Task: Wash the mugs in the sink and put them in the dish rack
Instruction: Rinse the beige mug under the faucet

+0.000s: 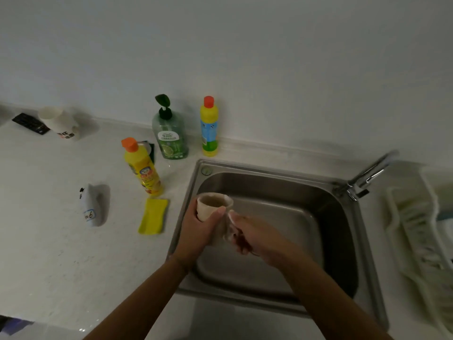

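Note:
A cream mug [212, 206] is held over the left part of the steel sink [274, 176], mouth facing up and towards me. My left hand [198, 231] grips its body, thumb across the front. My right hand [255, 235] touches the mug's right side, its fingers curled at the handle; whether it holds something there is blurred. A white mug [60, 122] with dark print stands at the far left of the counter. Another white mug [94, 204] lies on its side left of the sink. A white dish rack [416, 231] sits right of the sink.
Two yellow bottles [142, 168] [209, 126] and a green soap pump bottle [170, 133] stand behind the sink's left corner. A yellow sponge [153, 215] lies beside the sink. The tap [367, 176] is at the back right. A black remote [30, 123] lies far left.

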Demonstrator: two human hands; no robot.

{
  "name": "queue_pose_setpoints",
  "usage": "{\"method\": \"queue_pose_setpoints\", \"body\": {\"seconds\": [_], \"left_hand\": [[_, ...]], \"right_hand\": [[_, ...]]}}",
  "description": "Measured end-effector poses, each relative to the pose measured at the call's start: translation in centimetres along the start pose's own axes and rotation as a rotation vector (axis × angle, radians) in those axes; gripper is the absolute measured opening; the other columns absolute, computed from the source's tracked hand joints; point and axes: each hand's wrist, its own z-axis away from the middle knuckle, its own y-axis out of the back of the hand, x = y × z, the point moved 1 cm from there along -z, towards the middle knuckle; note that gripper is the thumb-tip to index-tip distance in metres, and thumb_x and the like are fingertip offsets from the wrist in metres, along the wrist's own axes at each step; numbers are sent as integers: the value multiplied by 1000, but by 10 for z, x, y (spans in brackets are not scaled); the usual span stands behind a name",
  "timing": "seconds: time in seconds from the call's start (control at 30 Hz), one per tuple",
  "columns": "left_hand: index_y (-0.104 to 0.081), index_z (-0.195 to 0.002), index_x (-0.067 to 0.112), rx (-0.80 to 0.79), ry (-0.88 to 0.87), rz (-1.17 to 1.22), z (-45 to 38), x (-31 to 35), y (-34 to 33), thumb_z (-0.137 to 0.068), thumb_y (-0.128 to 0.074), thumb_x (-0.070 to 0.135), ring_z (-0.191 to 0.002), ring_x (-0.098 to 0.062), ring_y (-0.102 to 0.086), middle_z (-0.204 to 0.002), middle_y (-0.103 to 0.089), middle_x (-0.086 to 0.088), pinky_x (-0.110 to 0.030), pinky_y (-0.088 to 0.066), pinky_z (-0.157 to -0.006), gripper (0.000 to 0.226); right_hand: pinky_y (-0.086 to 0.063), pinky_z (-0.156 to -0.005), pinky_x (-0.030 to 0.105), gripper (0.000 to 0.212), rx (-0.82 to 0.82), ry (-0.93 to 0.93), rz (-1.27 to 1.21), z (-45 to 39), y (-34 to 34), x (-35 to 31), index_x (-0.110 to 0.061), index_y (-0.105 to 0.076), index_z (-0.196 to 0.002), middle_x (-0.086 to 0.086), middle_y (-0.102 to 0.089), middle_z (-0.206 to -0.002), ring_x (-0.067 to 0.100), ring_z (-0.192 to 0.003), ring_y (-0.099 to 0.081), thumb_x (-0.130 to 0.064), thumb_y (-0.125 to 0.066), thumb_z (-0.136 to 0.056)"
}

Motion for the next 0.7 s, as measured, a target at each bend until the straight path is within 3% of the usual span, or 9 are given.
{"method": "queue_pose_setpoints", "body": {"seconds": [0.07,0.17,0.3,0.43,0.5,0.63,0.7], "left_hand": [[-61,-125,24,-61,32,18,-1,4,-23,-83,-75,53,-107,-12,-69,-117,-71,4,-30,-59,-89,53],[-65,-127,24,-121,114,32,-5,6,-60,-87,-53,69,-112,-15,-67,-120,-71,1,-41,-54,-102,61],[-68,-119,29,-164,263,66,-5,12,-110,-103,-49,51,-107,-12,-67,-113,-72,6,-52,-53,-103,33],[-63,-130,27,-247,504,180,-2,10,-141,-94,-61,55,-119,-31,-61,-131,-60,-9,-62,-57,-92,46],[-64,-127,27,-274,543,192,-5,9,-157,-89,-66,57,-118,-35,-61,-132,-60,-14,-61,-58,-90,49],[-63,-123,19,-344,562,200,-13,15,-186,-101,-59,37,-113,-37,-64,-127,-60,-17,-48,-62,-84,29],[-61,-126,16,-344,592,221,-18,12,-199,-101,-59,34,-114,-39,-64,-130,-58,-20,-46,-63,-82,31]], "right_hand": [[-45,-63,29,42,63,-2,7,13,19,5,-21,-60,-85,-1,-61,-69,11,-61,-52,-53,-41,-104],[-45,-64,24,39,165,36,-40,30,48,16,-18,-61,-88,-1,-57,-70,10,-64,-50,-45,-41,-106],[-41,-67,19,31,273,104,3,45,81,37,-30,-56,-87,-10,-55,-78,2,-70,-52,-43,-36,-107],[-43,-66,19,33,323,93,-31,51,110,58,-30,-59,-87,-11,-57,-73,-4,-62,-55,-42,-35,-108],[-45,-64,19,34,338,92,-18,53,129,69,-27,-60,-89,-8,-58,-73,-1,-63,-55,-42,-35,-108],[-47,-63,16,35,345,113,19,54,161,88,-19,-62,-93,-3,-60,-78,0,-64,-55,-38,-37,-108],[-49,-64,19,32,383,165,22,52,179,93,-18,-63,-94,0,-64,-82,0,-65,-57,-33,-39,-108]]}}
